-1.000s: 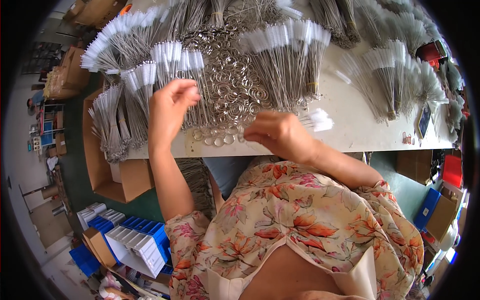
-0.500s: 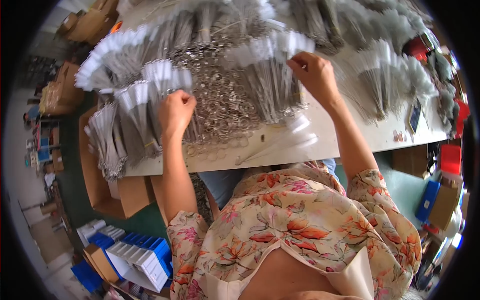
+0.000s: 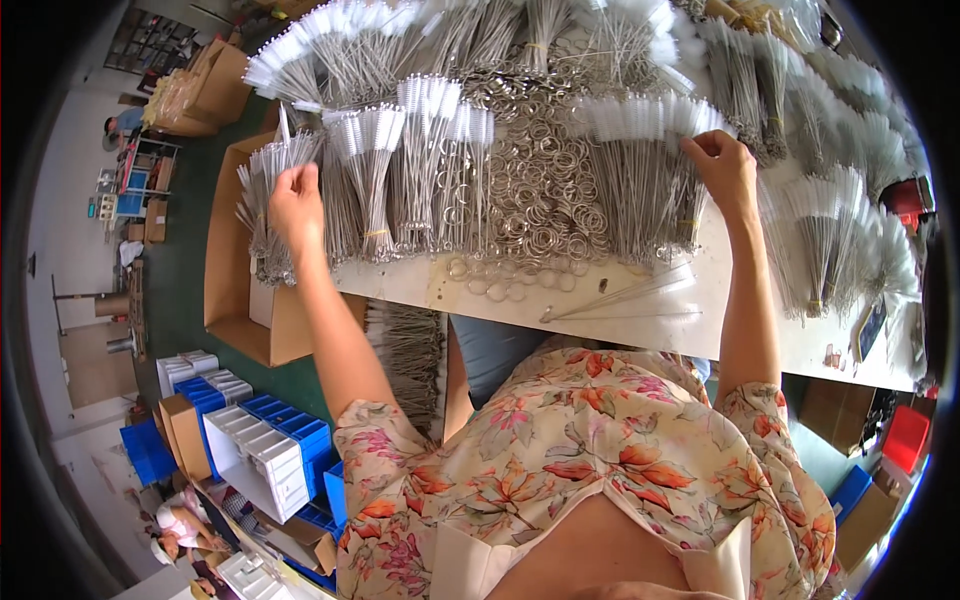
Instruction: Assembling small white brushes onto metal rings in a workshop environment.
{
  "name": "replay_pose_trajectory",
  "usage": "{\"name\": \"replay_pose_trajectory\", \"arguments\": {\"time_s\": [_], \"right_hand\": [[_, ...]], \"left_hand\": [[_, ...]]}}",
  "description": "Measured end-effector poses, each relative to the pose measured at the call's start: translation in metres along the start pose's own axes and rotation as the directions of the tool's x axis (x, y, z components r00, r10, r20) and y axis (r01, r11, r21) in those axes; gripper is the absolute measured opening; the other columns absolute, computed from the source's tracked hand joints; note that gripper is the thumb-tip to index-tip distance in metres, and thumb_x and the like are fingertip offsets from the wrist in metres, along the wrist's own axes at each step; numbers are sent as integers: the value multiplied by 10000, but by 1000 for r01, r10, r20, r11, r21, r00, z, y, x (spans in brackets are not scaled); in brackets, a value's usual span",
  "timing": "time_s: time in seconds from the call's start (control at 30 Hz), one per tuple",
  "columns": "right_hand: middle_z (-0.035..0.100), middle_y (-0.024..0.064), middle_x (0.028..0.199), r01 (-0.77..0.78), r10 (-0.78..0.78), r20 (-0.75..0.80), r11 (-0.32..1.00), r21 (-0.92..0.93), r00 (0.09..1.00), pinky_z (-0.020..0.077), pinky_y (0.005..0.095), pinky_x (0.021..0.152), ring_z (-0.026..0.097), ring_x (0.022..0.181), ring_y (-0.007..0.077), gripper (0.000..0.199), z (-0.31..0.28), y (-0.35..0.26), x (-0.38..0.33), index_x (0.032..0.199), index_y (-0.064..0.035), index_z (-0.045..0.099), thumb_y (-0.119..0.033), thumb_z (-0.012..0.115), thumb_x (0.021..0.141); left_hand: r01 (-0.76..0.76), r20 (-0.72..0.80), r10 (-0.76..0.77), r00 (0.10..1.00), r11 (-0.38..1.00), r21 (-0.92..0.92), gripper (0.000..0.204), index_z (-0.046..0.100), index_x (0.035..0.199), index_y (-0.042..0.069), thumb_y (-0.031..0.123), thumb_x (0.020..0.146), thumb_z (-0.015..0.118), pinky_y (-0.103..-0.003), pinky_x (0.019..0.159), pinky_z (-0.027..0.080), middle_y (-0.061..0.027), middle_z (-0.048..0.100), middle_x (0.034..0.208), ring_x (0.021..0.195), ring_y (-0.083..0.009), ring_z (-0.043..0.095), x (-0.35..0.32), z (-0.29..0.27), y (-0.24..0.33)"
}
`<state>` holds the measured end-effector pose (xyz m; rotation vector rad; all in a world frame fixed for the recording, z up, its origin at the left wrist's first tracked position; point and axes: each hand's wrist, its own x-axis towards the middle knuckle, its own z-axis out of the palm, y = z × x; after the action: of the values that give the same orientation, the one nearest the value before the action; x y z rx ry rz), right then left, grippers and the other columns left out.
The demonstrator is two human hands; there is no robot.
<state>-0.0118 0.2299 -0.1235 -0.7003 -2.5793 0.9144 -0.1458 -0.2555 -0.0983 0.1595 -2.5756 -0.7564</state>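
We'd tag this picking: right hand (image 3: 722,165) at the bristle end of the wire-stem brushes (image 3: 645,178), left hand (image 3: 297,205) by the leftmost bundle (image 3: 262,182), both grips narrow, contents unclear; next calls for singling one out.

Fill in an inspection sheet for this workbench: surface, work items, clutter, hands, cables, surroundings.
Surface: pale table, with small dark marks near the front edge.
Work items: wire-stemmed brushes with white bristles, many bundled; a heap of metal rings between brush groups.
Clutter: a few loose brushes near the front edge; a dark flat object at the right end.
Hands: left hand at the left-end brushes, right hand by bristles right of the rings; both have fingers drawn together, grip unclear.
Cables: nothing seen.
Surroundings: open cardboard box at the table's left; blue and white bins lower left; red container at right.
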Motion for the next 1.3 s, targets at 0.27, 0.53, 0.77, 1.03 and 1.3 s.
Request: {"name": "replay_pose_trajectory", "arguments": {"time_s": [0.27,0.53,0.77,1.03,1.3], "right_hand": [[629,37,666,-90,107,-8,873,480,994,423,218,499,546,550,72,163,-8,23,1,847,-10,664,-144,649,756],[639,82,796,176,2,-308,815,552,952,504,296,660,631,729,190,158,-115,48,1,901,-36,571,-182,577,841],[622,53,807,236,-206,120,904,-358,971,482,374,674,605,778,245,101,-108,112,-69,801,-116,661,-168,627,721],[608,113,725,133,-142,12,887,-442,990,479,407,619,608,708,302,73,-110,130,-48,695,-62,612,-121,572,711],[550,33,821,-121,405,-340,775,621,849,559,230,543,567,610,136,137,-238,165,5,900,-24,589,-89,478,851]], "left_hand": [[-247,435,23,900,849,466,276,639,915,69,273,780,512,-435,748,460,-181,608,956,875,-386,577,19,20,-39],[-162,178,124,976,962,219,202,565,945,34,163,791,581,-385,723,454,-142,645,835,775,-291,597,27,12,-68],[-329,-181,296,938,926,-187,244,580,1030,7,197,930,464,-241,704,405,-50,568,810,743,-119,510,10,-20,42],[-341,-49,347,937,871,-354,267,614,1082,70,225,944,446,-188,465,287,37,456,713,559,-27,348,-26,-10,109],[96,226,48,973,804,-587,315,565,1156,74,272,950,433,-148,395,141,66,375,680,496,14,241,-53,-22,119]]}}
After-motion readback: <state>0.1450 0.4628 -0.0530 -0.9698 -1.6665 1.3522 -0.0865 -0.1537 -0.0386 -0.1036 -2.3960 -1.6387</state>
